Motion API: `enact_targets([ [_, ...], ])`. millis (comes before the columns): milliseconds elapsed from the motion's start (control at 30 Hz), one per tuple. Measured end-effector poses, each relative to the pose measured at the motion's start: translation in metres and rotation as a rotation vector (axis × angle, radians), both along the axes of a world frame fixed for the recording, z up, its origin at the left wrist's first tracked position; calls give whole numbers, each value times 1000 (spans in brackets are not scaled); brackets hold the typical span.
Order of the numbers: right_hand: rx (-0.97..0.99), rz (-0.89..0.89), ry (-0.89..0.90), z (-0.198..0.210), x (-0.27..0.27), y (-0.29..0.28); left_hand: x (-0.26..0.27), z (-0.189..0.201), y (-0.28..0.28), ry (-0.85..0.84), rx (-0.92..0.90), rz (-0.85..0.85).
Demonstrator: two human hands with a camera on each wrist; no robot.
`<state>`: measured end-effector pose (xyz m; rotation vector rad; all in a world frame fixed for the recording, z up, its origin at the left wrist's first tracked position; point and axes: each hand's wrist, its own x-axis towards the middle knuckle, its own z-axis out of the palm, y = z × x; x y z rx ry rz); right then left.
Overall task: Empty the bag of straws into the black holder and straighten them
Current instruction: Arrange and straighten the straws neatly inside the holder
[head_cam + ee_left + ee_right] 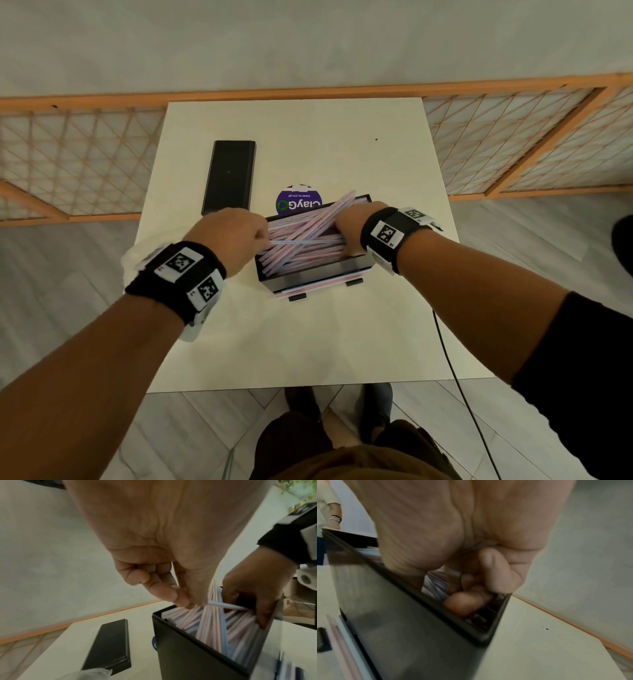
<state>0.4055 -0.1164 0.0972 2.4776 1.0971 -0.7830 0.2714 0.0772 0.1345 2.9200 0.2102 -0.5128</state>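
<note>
The black holder (310, 275) stands mid-table, full of pink and blue striped straws (301, 253) that lie crossed, some poking out over its far rim. My left hand (263, 240) is at its left end and pinches one straw (305, 242) between thumb and fingertips (181, 600), lifted across the pile. My right hand (342, 236) reaches into the right end, its fingers (467, 601) curled among the straw ends (435, 582). The clear bag (132, 260) lies crumpled under my left wrist at the table's left edge.
A flat black lid (229, 178) lies at the back left of the white table (342, 342). A round purple sticker (299, 202) shows behind the holder. A few straws sit in the holder's bottom tray (318, 287). A black cable (445, 342) hangs off the right edge.
</note>
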Motion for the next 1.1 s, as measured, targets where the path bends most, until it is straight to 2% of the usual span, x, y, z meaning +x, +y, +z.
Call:
enact_targets([
  [133,-24,42,-27,-4,0,4,0,-10,-15,39,-67,29],
  [267,61,81,-76,-4,-2,-6,-2,-14,-22,-5,-150,117],
  [467,181,35,-84,24,-2,-29,-5,-20,-20,-59,-283,190],
  [633,319,82,-114,47,1,-24,-9,-27,-20,-90,-235,179],
  [800,451,44,-93,33,2,-5,-2,-33,-20,-364,-235,256],
  [967,431,18,-39,12,4,12,15,-50,-23,-248,-147,213],
  [1100,391,-3,-37,9,7,16,23,-49,-21,-245,-102,171],
])
